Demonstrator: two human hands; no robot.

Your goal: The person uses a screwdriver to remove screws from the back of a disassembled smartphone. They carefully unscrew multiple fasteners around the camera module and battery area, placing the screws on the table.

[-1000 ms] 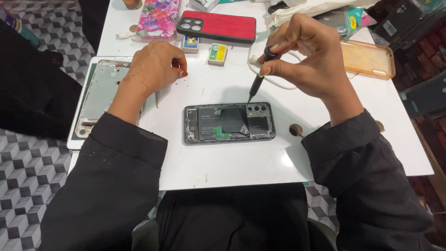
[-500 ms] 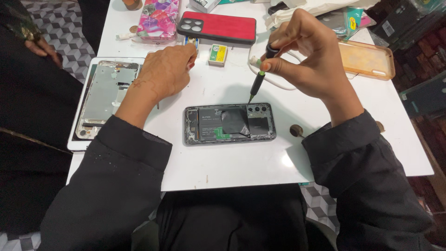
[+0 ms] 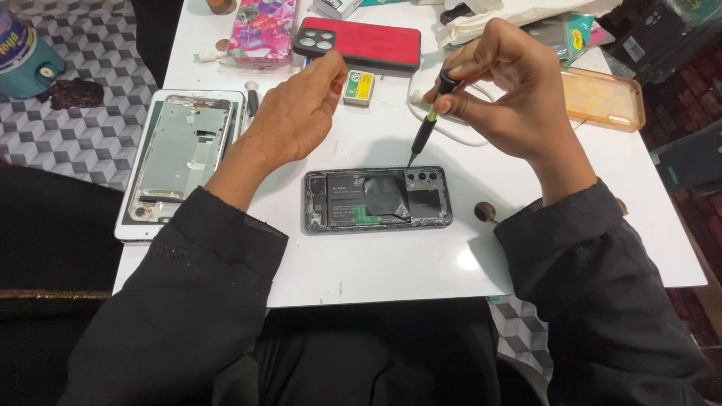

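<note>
An opened phone (image 3: pixel 377 199) lies flat on the white table (image 3: pixel 391 263), its back cover off, with battery and camera block showing. My right hand (image 3: pixel 504 86) is shut on a black screwdriver (image 3: pixel 426 129) with a green collar; its tip hovers just above the phone's upper edge near the cameras. My left hand (image 3: pixel 297 113) is raised over the table to the left of the phone, fingers curled with fingertips pinched together near a small yellow box (image 3: pixel 359 86). Whether it holds anything I cannot tell.
A silver phone frame (image 3: pixel 179 154) lies on a white tray at the left. A red phone case (image 3: pixel 361 43), a floral case (image 3: pixel 261 30), an orange clear case (image 3: pixel 602 98) and a white cable (image 3: pixel 444 135) lie at the back. A small round cap (image 3: pixel 485 211) sits right of the phone.
My left hand has moved right and forward, from over the tray's edge toward the yellow box. The right hand and screwdriver have stayed nearly where they were.
</note>
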